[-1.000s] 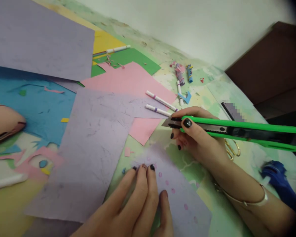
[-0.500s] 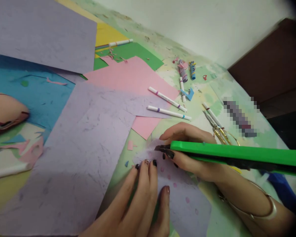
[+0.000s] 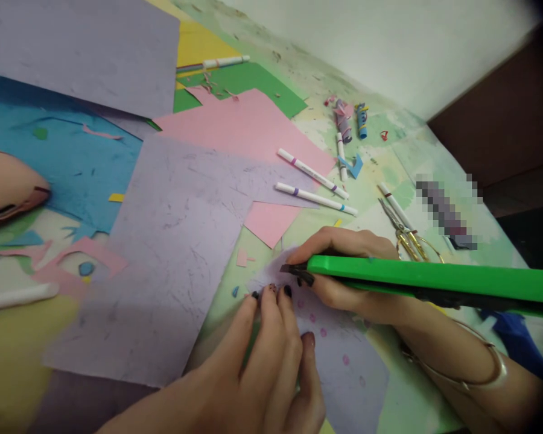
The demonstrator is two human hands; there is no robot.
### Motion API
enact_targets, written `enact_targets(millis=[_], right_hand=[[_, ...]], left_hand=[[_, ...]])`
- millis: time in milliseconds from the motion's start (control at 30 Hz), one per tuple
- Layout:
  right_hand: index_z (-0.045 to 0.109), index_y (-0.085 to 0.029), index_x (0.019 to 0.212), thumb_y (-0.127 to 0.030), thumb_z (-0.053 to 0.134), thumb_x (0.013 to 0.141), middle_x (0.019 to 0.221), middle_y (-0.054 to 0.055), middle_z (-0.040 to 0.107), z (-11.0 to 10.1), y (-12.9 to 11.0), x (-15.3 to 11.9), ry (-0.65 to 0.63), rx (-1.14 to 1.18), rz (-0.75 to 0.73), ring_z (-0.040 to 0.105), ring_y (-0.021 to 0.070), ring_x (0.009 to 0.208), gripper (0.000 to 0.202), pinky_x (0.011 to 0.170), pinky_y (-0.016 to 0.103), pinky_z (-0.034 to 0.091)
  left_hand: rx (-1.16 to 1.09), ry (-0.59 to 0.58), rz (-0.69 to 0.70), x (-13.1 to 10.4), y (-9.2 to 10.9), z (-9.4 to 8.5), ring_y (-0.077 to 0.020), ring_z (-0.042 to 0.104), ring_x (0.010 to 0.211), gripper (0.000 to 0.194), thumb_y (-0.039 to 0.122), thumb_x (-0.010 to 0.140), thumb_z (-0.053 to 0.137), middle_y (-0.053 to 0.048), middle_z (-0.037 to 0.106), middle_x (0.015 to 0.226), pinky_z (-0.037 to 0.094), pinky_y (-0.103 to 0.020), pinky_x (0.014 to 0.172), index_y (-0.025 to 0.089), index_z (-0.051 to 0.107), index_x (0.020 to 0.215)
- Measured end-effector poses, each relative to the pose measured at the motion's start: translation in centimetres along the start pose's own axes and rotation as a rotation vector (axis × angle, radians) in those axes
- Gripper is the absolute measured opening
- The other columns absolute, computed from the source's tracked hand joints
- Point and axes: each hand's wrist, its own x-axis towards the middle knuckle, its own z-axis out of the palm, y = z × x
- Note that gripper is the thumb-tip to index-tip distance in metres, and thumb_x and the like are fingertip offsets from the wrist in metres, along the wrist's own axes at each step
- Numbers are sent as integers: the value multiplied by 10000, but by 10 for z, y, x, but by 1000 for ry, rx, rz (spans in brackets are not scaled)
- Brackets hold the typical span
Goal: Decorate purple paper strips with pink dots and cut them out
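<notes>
My right hand (image 3: 353, 265) is closed around a green utility knife (image 3: 434, 279). The knife's dark blade tip points left and is at a small lavender paper piece (image 3: 362, 395) marked with pink dots. My left hand (image 3: 271, 355) lies over that piece with its fingers stretched out, the tips pressing on it just below the blade. Part of the piece is hidden under both hands. To the left, a large lavender sheet (image 3: 185, 241) lies beside my left hand.
Two white markers (image 3: 314, 199) rest near the pink paper (image 3: 235, 126). Gold-handled scissors (image 3: 409, 235) lie beyond my right hand. Small paper rolls (image 3: 362, 120) sit farther back. On the left are blue paper (image 3: 95, 163), pink scraps (image 3: 108, 256) and a peach-coloured rounded object (image 3: 9, 181).
The large lavender sheet's lower edge now shows, with darker purple below it, and a yellow scrap is visible at its left. The knife and right hand have shifted slightly left; the view has moved a little.
</notes>
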Motion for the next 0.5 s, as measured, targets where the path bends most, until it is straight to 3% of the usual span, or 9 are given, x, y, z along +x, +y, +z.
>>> enact_targets(millis=[500], right_hand=[[692, -197, 844, -77, 548, 657, 764, -4, 724, 1, -1, 1, 1, 11, -27, 658, 118, 645, 264, 568, 182, 496]], left_hand=[[44, 14, 50, 1, -4, 0, -273, 632, 944, 177, 264, 903, 405, -88, 688, 970, 453, -416, 847, 162, 511, 1001]])
